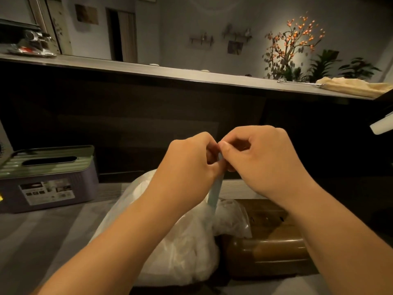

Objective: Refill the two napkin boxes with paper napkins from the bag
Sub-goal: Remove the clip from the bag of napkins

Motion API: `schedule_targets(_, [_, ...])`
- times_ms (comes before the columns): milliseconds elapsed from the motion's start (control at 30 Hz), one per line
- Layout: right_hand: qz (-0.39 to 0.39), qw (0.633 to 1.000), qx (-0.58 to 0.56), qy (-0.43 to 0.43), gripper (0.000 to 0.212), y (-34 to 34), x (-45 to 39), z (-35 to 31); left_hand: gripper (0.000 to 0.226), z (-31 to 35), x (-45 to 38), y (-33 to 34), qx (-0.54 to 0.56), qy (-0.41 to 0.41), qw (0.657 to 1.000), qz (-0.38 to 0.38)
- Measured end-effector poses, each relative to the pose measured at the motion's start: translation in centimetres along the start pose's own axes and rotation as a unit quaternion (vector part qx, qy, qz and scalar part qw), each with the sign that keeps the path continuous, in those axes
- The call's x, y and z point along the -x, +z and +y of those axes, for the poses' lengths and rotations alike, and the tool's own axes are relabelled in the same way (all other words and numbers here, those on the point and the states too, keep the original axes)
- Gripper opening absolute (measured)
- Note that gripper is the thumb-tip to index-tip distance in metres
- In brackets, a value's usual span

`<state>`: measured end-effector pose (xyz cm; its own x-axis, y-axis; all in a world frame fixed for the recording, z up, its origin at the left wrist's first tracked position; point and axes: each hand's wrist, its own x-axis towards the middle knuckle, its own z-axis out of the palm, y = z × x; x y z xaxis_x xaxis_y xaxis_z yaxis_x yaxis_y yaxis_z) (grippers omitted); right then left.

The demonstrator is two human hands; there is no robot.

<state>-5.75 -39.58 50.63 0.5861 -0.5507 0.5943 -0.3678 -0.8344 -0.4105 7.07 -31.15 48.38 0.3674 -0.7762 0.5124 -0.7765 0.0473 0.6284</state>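
Note:
A clear plastic bag (180,248) full of white paper napkins lies on the grey counter in front of me. From its top rises a pale blue twisted neck or tie (215,193). My left hand (191,162) and my right hand (259,158) meet above the bag, and both pinch the upper end of that blue strip. A grey napkin box (49,184) with a green slotted lid stands at the left. A brown wooden napkin box (268,241) lies at the right, partly under the bag.
A dark wall panel rises behind the counter to a long raised ledge (191,76). On the ledge sit a folded cream cloth (353,86) at the right, plants behind it, and metal gear at the far left. A white object (382,124) juts in at the right edge.

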Motion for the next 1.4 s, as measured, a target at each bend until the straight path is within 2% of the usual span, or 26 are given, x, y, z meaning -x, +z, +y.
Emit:
schedule_targets(167, [0.012, 0.999, 0.029, 0.041, 0.013, 1.3, 0.5, 0.2, 0.011, 0.2, 0.4, 1.0, -0.022, -0.012, 0.999, 0.023])
schedule_targets(333, [0.033, 0.991, -0.022, 0.127, 0.019, 2.2, 0.1, 1.2, 0.012, 0.4, 0.8, 1.5, -0.031, -0.004, 0.999, 0.037])
schedule_targets(400, [0.040, 0.974, -0.107, 0.195, 0.019, 2.2, -0.1, 2.4, 0.014, 0.6, 0.9, 1.0, -0.026, 0.002, 0.998, 0.056])
schedule_targets(500, [0.035, 0.928, -0.253, 0.273, 0.015, 1.6, -0.1, 3.2, 0.014, 0.8, 0.3, -0.7, 0.011, 0.013, 0.997, 0.075])
schedule_targets(667, [-0.020, 0.912, -0.322, 0.254, 0.025, 1.1, 0.0, 3.1, 0.014, -0.3, -0.8, -3.6, 0.156, -0.070, 0.985, -0.002])
schedule_targets(767, [-0.089, 0.896, -0.362, 0.240, 0.025, 0.9, 0.5, 2.7, 0.012, -0.5, -0.2, -4.7, 0.246, -0.115, 0.962, 0.009])
schedule_targets(867, [-0.124, 0.904, -0.334, 0.236, 0.024, 1.3, 1.4, 2.5, 0.012, -1.0, 1.3, -4.9, 0.248, -0.141, 0.958, 0.010])
schedule_targets(1033, [-0.132, 0.910, -0.316, 0.233, 0.024, 1.7, 2.4, 2.2, 0.013, -1.7, 4.0, -4.4, 0.215, -0.161, 0.963, 0.015])
schedule_targets(1133, [-0.147, 0.918, -0.295, 0.221, 0.024, 1.6, 3.1, 1.8, 0.034, -2.1, 6.0, -3.8, 0.145, -0.157, 0.977, -0.020])
schedule_targets(1300, [-0.142, 0.945, -0.215, 0.200, 0.026, 1.4, 4.0, 1.1, 0.110, -2.5, 8.7, -2.1, -0.023, -0.126, 0.988, -0.088])
schedule_targets(1400, [-0.132, 0.958, -0.176, 0.185, 0.027, 1.2, 4.6, 0.6, 0.132, -1.7, 10.1, -1.0, -0.079, -0.074, 0.988, -0.112])
